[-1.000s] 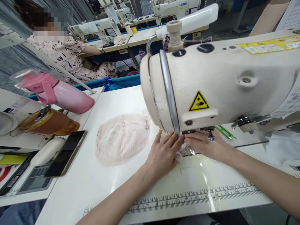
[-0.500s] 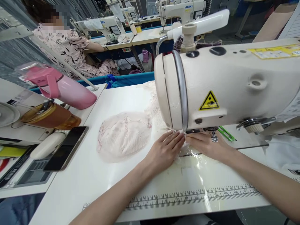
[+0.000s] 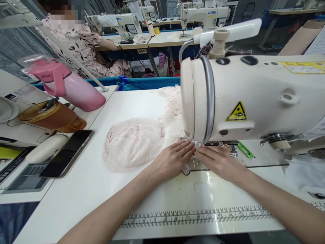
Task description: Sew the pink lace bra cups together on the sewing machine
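A pale pink lace bra piece (image 3: 133, 142) lies on the white sewing table (image 3: 101, 189), its cup to the left and more lace running back past the cream sewing machine (image 3: 254, 98). My left hand (image 3: 172, 159) rests flat on the fabric edge just left of the needle area. My right hand (image 3: 218, 161) presses flat beside it, fingertips almost touching the left ones, under the machine head. The needle and presser foot are mostly hidden by the machine head.
A green thread snip (image 3: 245, 150) lies right of the needle. A pink flask (image 3: 68, 88), amber cup (image 3: 48, 117), phone (image 3: 67, 152) and white case (image 3: 43, 152) sit at left. A printed ruler (image 3: 198, 217) runs along the front edge. Another person (image 3: 83, 44) sits behind.
More lace now shows behind the machine head, as the fabric has fed back. Both hands stay pressed at the needle, slightly lower in view as the camera shifted.
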Tool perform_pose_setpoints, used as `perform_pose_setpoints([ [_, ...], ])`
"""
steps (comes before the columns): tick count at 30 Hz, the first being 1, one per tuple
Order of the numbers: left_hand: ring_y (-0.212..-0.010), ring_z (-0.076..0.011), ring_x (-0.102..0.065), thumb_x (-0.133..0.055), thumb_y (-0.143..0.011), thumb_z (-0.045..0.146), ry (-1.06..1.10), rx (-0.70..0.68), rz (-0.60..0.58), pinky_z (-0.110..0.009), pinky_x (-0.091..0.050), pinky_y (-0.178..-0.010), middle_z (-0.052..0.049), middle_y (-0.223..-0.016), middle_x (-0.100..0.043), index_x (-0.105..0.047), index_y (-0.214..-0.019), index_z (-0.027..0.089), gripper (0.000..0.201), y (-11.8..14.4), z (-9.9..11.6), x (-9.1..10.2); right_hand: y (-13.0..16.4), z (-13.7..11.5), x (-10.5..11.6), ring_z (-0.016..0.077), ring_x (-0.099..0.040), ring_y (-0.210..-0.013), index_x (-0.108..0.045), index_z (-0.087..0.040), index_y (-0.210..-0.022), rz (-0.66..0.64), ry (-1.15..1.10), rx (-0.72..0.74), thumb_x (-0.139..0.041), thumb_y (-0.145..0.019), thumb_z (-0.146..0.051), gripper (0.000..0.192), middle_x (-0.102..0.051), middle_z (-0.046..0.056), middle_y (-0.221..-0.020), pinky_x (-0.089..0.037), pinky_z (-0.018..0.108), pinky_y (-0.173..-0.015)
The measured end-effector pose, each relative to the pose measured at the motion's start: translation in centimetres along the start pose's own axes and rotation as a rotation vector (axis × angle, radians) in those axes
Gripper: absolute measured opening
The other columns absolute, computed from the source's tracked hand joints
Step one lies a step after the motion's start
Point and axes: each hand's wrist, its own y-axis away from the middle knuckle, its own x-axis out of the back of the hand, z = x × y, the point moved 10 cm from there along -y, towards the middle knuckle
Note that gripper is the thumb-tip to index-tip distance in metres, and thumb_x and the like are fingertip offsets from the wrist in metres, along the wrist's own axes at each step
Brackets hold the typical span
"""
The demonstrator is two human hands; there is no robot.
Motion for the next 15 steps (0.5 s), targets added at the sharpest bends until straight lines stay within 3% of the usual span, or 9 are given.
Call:
perform_pose_setpoints([
  [3,-0.130,-0.0228,-0.048,-0.041,-0.085,0.009,-0.017,0.038,-0.026,-0.039,-0.047,-0.105,-0.011,-0.132,-0.057,-0.054,-0.129,0.009,0.046,0.02,-0.20,-0.43,0.03,-0.03,0.00,0.0135,-0.061,-0.099,-0.060,-0.018,-0.107,0.004,-0.014,-0.010,-0.048,-0.087,-0.001,0.029,-0.070,-0.001,-0.107,-0.040,0.031,-0.083],
  [9,-0.129,-0.0249,-0.049,-0.040,-0.084,0.010,-0.016,0.086,-0.026,-0.039,-0.046,-0.105,-0.016,-0.132,-0.057,-0.053,-0.128,0.004,0.046,-0.06,0.04,-0.55,0.19,0.17,-0.35,0.0122,-0.061,-0.097,-0.060,-0.018,-0.103,0.010,-0.034,-0.011,-0.049,-0.085,-0.002,0.026,-0.069,-0.002,-0.106,-0.041,0.027,-0.077],
  [15,-0.126,-0.0276,-0.052,-0.039,-0.091,0.025,-0.046,0.124,0.012,-0.040,-0.046,-0.104,-0.018,-0.131,-0.057,-0.054,-0.126,0.001,0.045,-0.20,0.41,-0.33,0.20,0.36,-0.10,0.0110,-0.060,-0.090,-0.061,-0.020,-0.097,0.023,-0.051,-0.031,-0.050,-0.088,-0.008,0.019,-0.070,-0.002,-0.101,-0.040,0.027,-0.075],
])
